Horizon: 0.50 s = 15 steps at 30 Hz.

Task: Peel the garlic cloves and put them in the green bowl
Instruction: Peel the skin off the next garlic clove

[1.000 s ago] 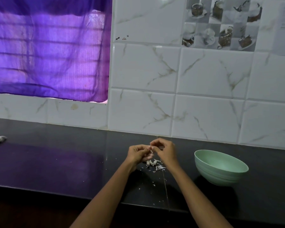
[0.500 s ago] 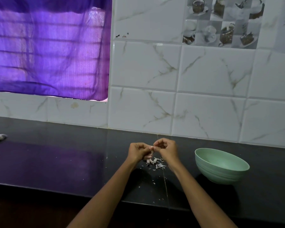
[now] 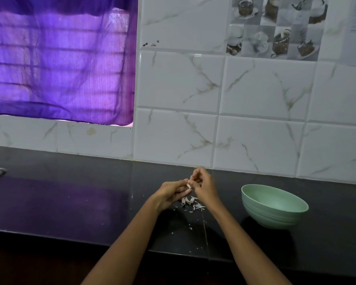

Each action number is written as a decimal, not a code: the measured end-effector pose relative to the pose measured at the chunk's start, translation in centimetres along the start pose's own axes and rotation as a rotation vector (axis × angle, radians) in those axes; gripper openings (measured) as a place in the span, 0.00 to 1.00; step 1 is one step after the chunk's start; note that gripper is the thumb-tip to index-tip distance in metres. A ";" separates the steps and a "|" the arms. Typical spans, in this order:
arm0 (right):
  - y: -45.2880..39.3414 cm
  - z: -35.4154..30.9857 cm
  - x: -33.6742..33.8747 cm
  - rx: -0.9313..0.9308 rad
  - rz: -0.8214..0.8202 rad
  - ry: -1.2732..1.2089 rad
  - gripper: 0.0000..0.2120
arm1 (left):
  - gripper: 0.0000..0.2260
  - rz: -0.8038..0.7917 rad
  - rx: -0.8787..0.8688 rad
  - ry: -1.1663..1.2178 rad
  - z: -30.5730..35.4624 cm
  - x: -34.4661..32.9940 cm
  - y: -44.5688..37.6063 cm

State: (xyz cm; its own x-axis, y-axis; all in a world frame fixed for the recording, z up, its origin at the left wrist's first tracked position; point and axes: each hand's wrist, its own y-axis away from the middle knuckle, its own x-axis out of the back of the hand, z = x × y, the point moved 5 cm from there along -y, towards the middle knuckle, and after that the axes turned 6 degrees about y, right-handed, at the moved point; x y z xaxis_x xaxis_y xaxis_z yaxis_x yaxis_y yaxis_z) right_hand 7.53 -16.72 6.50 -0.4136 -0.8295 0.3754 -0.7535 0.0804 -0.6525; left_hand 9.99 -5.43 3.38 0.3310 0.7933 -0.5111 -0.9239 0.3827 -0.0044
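Both hands, left hand (image 3: 170, 193) and right hand (image 3: 203, 185), are pinching one garlic clove (image 3: 189, 185) between fingertips, above peel scraps (image 3: 191, 202) near the tabletop's (image 3: 70, 202) back edge.

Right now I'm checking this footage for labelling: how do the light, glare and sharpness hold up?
Head view: dim, lit mainly through the purple curtain, which casts a violet sheen on the black countertop; wide-angle bending shows in the tile lines; the garlic clove pinched between left hand and right hand is small and soft; the green bowl reads clearly.
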 end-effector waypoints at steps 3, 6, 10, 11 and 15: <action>0.1 -0.1 -0.4 0.016 -0.044 0.029 0.17 | 0.06 0.088 -0.026 -0.020 0.1 0.5 -0.2; 0.2 0.0 -0.7 0.025 -0.081 0.047 0.18 | 0.07 0.201 -0.098 -0.006 0.4 1.1 -0.4; 0.3 -0.3 -1.0 0.020 -0.142 0.047 0.17 | 0.11 0.303 -0.241 -0.003 1.1 2.1 -0.5; 0.2 -0.3 -0.9 0.008 -0.130 0.027 0.17 | 0.11 0.312 -0.262 -0.003 1.2 2.3 -0.5; 0.0 0.4 -0.3 -0.071 -0.046 0.024 0.13 | 0.07 0.241 -0.280 -0.075 0.9 1.8 -0.6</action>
State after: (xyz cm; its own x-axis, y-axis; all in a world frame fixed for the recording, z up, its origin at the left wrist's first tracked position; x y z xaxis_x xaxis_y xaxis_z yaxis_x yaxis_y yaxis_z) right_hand 7.87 -16.70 6.17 -0.3895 -0.8197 0.4200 -0.8057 0.0823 -0.5866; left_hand 11.33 -3.83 3.26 0.1010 0.8813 -0.4616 -0.9902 0.0443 -0.1321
